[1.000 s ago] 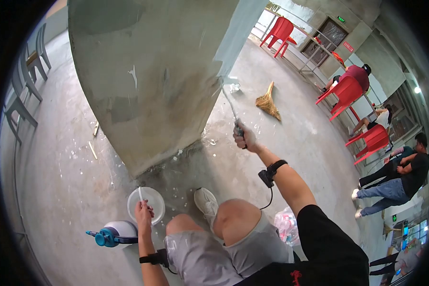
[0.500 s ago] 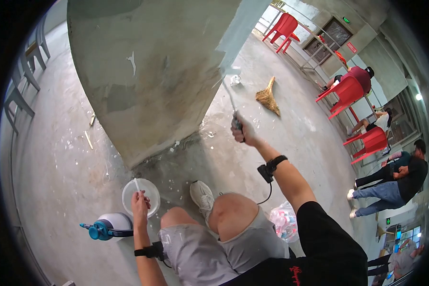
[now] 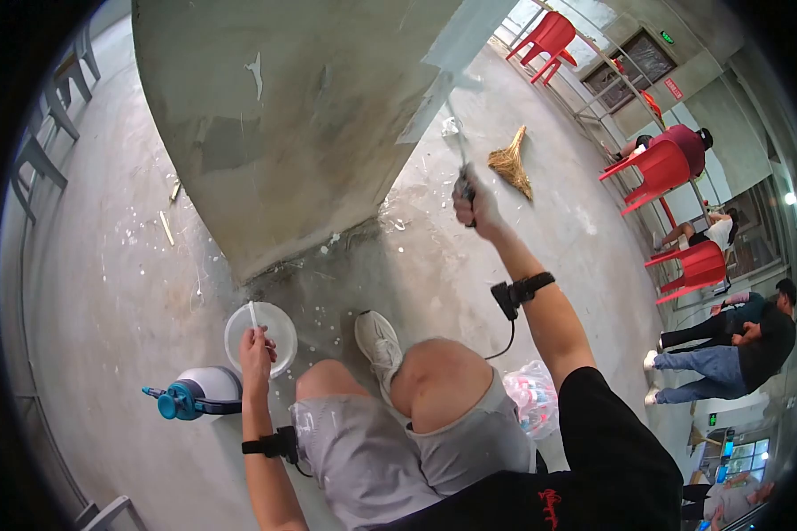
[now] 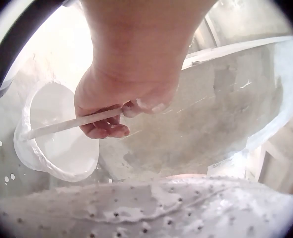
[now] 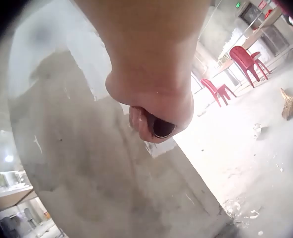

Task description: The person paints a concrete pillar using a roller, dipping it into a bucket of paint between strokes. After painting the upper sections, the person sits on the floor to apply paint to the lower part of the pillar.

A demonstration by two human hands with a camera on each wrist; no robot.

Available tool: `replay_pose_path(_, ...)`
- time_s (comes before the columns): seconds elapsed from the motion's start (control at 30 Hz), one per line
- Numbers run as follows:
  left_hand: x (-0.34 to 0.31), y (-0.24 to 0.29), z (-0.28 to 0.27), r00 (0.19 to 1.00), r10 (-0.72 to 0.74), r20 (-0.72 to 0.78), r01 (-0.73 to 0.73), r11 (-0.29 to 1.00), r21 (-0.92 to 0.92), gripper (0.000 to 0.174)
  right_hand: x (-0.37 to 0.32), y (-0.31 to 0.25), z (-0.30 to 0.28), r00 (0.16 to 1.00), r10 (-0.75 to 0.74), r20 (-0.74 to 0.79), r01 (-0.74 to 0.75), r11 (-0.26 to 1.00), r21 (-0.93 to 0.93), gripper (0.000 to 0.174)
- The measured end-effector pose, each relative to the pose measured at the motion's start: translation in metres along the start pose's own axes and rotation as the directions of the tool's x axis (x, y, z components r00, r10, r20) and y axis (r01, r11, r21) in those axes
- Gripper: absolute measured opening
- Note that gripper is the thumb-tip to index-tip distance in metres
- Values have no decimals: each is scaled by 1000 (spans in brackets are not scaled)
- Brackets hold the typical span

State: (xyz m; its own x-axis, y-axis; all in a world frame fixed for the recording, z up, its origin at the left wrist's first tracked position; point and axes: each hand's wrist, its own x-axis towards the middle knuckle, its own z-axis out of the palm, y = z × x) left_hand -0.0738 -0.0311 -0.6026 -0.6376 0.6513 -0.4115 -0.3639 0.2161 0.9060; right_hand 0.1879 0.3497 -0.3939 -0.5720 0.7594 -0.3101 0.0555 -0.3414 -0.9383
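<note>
In the head view my right hand (image 3: 476, 205) grips the handle of a paint roller. Its thin rod (image 3: 457, 124) reaches up to the wet, pale paint along the right edge of a grey concrete pillar (image 3: 301, 168). The handle's dark round end (image 5: 162, 129) pokes out of the curled fingers in the right wrist view. My left hand (image 3: 257, 352) holds a white bucket (image 3: 285, 334) by its pale strap-like handle (image 4: 74, 123), low beside my knee. Between rim and fingers that handle runs taut in the left wrist view.
A bottle with a blue lid (image 3: 211, 389) stands left of the bucket. A straw hand broom (image 3: 512, 164) lies right of the pillar, and a plastic bag (image 3: 533, 398) sits by my right leg. Red chairs (image 3: 653, 173) and several people are farther right.
My right hand and the paint roller have risen along the pillar's edge, up and to the right. The left hand keeps its hold on the bucket's handle.
</note>
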Motion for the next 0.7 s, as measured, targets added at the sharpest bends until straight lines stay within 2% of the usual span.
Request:
replay_pose_path(0.07,0,-2,1,1000,8,4,-8,1000,1,31,6,-17,-3,996,-82,38,81,997,18,53)
replay_pose_path(0.17,-1,-2,2,1000,-5,-8,5,1000,-10,31,6,-11,-2,996,-54,75,52,998,31,54)
replay_pose_path(0.2,-2,-2,2,1000,-5,-5,5,1000,-25,30,8,-1,-6,994,21,106,-25,999,41,54)
replay_pose_path(0.23,-3,-1,2,1000,-5,-3,5,999,-41,30,7,15,-6,995,75,69,-79,996,50,53)
replay_pose_path(0.3,-6,3,4,1000,-7,-5,6,999,-43,28,7,48,-14,975,178,130,-178,984,-10,56)
replay_pose_path(0.37,-5,2,2,1000,-10,-5,10,999,-41,27,3,73,-10,960,280,20,-277,956,-102,56)
replay_pose_path(0.5,-4,1,0,1000,-12,-22,12,999,-33,28,7,98,-15,936,352,-23,-349,912,-217,56)
replay_pose_path(0.7,-1,-5,1,1000,-9,16,10,999,-46,29,-5,68,-12,964,246,-103,-265,926,-268,56)
